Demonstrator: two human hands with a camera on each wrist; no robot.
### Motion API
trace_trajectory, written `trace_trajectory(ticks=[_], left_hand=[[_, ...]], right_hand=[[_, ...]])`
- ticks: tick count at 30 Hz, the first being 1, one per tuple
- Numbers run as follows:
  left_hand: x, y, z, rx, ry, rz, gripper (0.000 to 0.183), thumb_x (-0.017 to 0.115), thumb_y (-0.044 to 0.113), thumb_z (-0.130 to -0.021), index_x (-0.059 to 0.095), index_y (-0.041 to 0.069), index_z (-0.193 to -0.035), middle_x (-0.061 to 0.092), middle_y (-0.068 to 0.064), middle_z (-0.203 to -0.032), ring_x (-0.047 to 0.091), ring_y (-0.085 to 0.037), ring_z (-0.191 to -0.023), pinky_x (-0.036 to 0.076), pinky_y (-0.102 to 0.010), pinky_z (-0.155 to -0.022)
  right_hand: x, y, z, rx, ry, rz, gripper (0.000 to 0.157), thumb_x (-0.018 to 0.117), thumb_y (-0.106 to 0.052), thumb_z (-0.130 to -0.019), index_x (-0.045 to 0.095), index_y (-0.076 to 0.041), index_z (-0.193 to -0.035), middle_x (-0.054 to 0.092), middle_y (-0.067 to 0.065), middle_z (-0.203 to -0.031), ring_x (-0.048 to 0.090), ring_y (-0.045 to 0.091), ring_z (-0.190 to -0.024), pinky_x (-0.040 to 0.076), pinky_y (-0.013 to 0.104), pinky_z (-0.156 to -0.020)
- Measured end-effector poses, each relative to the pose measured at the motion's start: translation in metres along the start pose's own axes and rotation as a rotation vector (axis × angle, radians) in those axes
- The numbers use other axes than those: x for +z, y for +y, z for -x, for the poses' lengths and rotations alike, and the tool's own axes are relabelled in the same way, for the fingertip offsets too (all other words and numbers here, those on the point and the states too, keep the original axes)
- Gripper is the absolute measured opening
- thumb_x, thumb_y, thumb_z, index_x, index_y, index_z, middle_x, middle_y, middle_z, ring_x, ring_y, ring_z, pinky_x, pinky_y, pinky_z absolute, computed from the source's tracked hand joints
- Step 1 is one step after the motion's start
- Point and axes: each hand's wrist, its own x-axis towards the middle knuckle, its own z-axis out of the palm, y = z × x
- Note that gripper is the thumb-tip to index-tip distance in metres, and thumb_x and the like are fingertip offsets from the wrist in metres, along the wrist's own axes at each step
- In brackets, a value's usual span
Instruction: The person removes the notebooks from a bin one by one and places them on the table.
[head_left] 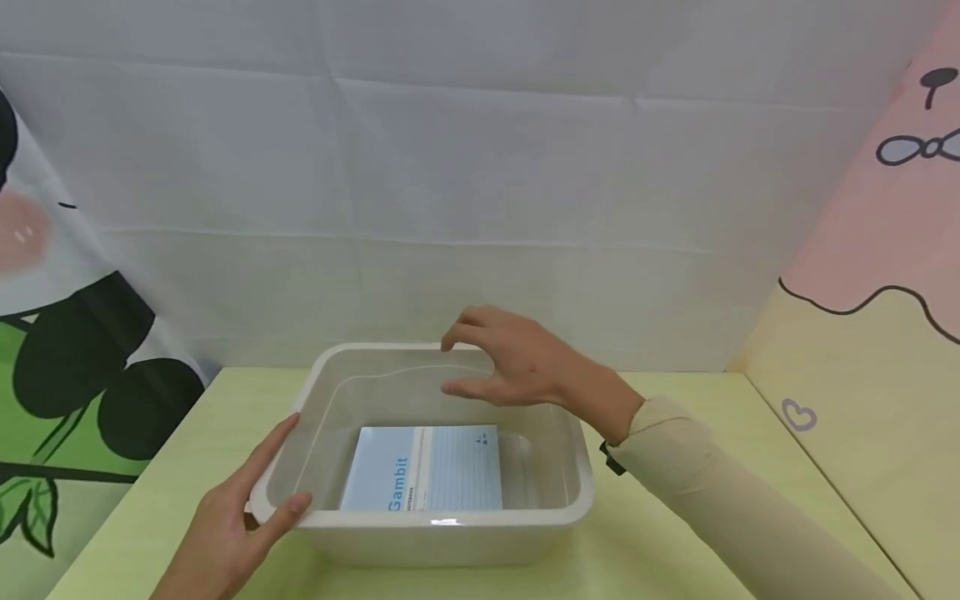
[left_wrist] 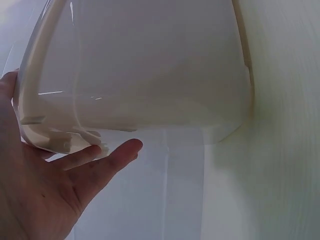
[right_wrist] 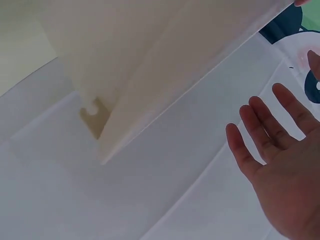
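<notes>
A white plastic basin stands on the table, and a light blue notebook printed "Gambit" lies flat inside it. My left hand grips the basin's near left corner, with the thumb at the rim and the fingers along the outer side. In the left wrist view, this hand appears beside the basin wall. Above the far right part of the basin hovers my right hand, its fingers parted from the thumb and holding nothing. The right wrist view shows the same hand apart from the basin.
Beneath the basin is a pale yellow-green tabletop. A white creased sheet closes off the back. Printed panels stand on both sides, one with a black, white and green cartoon, the other pink and yellow.
</notes>
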Motion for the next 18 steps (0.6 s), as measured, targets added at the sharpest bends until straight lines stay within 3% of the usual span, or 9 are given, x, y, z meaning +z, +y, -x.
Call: trace_trajectory(ticks=[3, 10, 18], left_hand=[[0.000, 0.001, 0.000, -0.049, -0.023, 0.007, 0.082, 0.070, 0.033, -0.099, 0.022, 0.043, -0.165, 0.061, -0.020, -0.139, 0.053, -0.003, -0.093, 0.055, -0.022, -0.059], [0.003, 0.000, -0.002, -0.113, -0.063, 0.031, 0.081, 0.065, 0.037, -0.102, 0.017, 0.040, -0.166, 0.052, -0.025, -0.148, 0.059, -0.029, -0.102, 0.055, -0.022, -0.060], [0.006, 0.000, -0.001, -0.093, -0.034, 0.069, 0.078, 0.066, 0.033, -0.102, 0.020, 0.043, -0.165, 0.052, -0.020, -0.148, 0.056, -0.006, -0.094, 0.060, -0.023, -0.061]], right_hand=[[0.002, -0.005, -0.010, -0.032, -0.014, 0.017, 0.044, 0.073, -0.051, -0.094, 0.068, -0.024, -0.128, 0.062, -0.005, -0.129, 0.062, 0.016, -0.119, 0.056, 0.036, -0.101], [0.002, -0.014, -0.029, -0.094, -0.039, 0.068, 0.049, 0.071, -0.053, -0.094, 0.065, -0.025, -0.133, 0.061, -0.005, -0.131, 0.060, 0.014, -0.119, 0.055, 0.034, -0.101], [0.008, -0.028, -0.050, -0.141, -0.101, 0.068, 0.055, 0.068, -0.057, -0.094, 0.062, -0.027, -0.140, 0.058, -0.003, -0.140, 0.055, 0.016, -0.131, 0.051, 0.035, -0.110]])
